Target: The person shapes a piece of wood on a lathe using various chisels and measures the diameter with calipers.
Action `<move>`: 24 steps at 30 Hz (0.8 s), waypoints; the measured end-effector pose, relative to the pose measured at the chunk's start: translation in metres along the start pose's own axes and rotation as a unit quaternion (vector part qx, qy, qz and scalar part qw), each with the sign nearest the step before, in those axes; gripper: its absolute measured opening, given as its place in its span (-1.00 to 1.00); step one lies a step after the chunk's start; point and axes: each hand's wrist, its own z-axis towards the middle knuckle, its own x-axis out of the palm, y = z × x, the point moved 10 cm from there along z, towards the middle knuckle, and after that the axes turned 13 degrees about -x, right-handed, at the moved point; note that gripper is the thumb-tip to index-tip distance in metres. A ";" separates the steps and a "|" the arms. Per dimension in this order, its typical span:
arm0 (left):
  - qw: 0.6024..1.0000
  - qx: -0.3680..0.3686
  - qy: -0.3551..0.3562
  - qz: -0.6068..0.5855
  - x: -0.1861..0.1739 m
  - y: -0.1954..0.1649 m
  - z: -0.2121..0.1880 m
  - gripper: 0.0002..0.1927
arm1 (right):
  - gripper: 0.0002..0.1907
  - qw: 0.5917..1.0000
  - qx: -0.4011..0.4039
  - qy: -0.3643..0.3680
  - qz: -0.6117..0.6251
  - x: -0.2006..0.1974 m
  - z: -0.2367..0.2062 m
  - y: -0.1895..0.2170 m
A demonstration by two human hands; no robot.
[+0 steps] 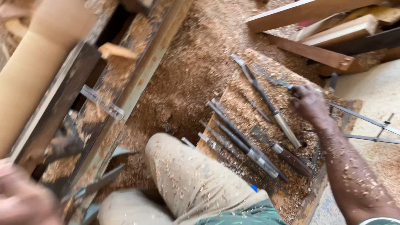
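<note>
Nearest to you, at the bottom left, your left hand is a blur against the edge of the picture, and you cannot tell whether its fingers are wide, narrow or holding anything. Just right of it your bent knee in pale, shaving-flecked trousers rises into view.

Your right hand reaches out to the right over a flat wooden board littered with sawdust, where a row of long steel turning chisels with dark handles lies side by side. The fingers are curled narrow around the end of a thin grey metal tool at the far edge of the board — touching it, though whether it is lifted clear you cannot tell from here.

On the left, a smooth, pale, rounded wooden column lies along a dark, sawdust-caked lathe bed. Its surface already looks rounded and even, and the floor is deep in reddish shavings, so much cutting appears done — how much shaping is left cannot be judged. Sawn timber planks are stacked far right.
</note>
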 end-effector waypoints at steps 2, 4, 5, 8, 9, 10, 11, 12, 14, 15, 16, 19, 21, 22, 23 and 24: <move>0.996 -0.011 0.053 -0.073 -0.003 -0.013 -0.023 -0.76 | -0.53 0.998 -0.058 -0.026 0.005 -0.004 -0.003 0.014; 0.984 -0.023 0.130 -0.121 -0.003 -0.025 -0.057 -0.77 | -0.54 0.990 -0.106 -0.065 -0.061 -0.008 -0.016 0.031; 0.976 -0.027 0.168 -0.132 -0.002 -0.029 -0.074 -0.81 | -0.55 0.983 -0.129 -0.092 -0.097 -0.009 -0.024 0.041; 0.945 -0.069 0.264 -0.183 -0.002 -0.029 -0.118 -0.87 | -0.63 0.977 -0.156 -0.131 -0.063 0.007 -0.056 0.065; 0.940 -0.079 0.278 -0.182 -0.007 -0.027 -0.130 -0.87 | -0.66 0.982 -0.130 -0.118 -0.068 0.017 -0.069 0.067; 0.934 -0.088 0.291 -0.186 -0.012 -0.025 -0.140 -0.87 | -0.68 0.986 -0.102 -0.109 -0.075 0.026 -0.081 0.070; 0.928 -0.096 0.305 -0.191 -0.015 -0.023 -0.149 -0.87 | -0.69 0.989 -0.074 -0.101 -0.084 0.031 -0.093 0.070; 0.928 -0.091 0.306 -0.190 -0.021 -0.023 -0.155 -0.87 | -0.76 0.987 -0.075 -0.135 -0.038 0.031 -0.106 0.078; 0.932 -0.083 0.300 -0.187 -0.030 -0.018 -0.162 -0.87 | -0.76 0.995 -0.034 -0.096 0.012 0.045 -0.126 0.081; 0.931 -0.083 0.300 -0.194 -0.035 -0.015 -0.164 -0.87 | -0.73 1.000 0.009 -0.020 0.018 0.065 -0.139 0.082; 0.930 -0.083 0.300 -0.198 -0.040 -0.009 -0.166 -0.88 | -0.71 0.997 0.050 0.057 0.026 0.086 -0.155 0.083; 0.927 -0.098 0.291 -0.218 -0.056 0.015 -0.170 -0.88 | -0.64 0.991 -0.109 -0.065 -0.035 0.069 -0.179 0.129; 0.927 -0.103 0.272 -0.236 -0.064 0.030 -0.171 -0.91 | -0.64 0.987 -0.130 -0.065 -0.067 0.068 -0.186 0.135; 0.930 -0.102 0.260 -0.241 -0.067 0.036 -0.171 -0.93 | -0.63 0.984 -0.145 -0.066 -0.080 0.066 -0.184 0.139; 0.933 -0.104 0.245 -0.243 -0.072 0.044 -0.172 -0.95 | -0.63 0.993 -0.108 -0.030 -0.047 0.067 -0.181 0.130; 0.934 -0.089 0.240 -0.250 -0.073 0.047 -0.173 -0.94 | -0.61 0.997 -0.077 0.006 -0.011 0.067 -0.175 0.127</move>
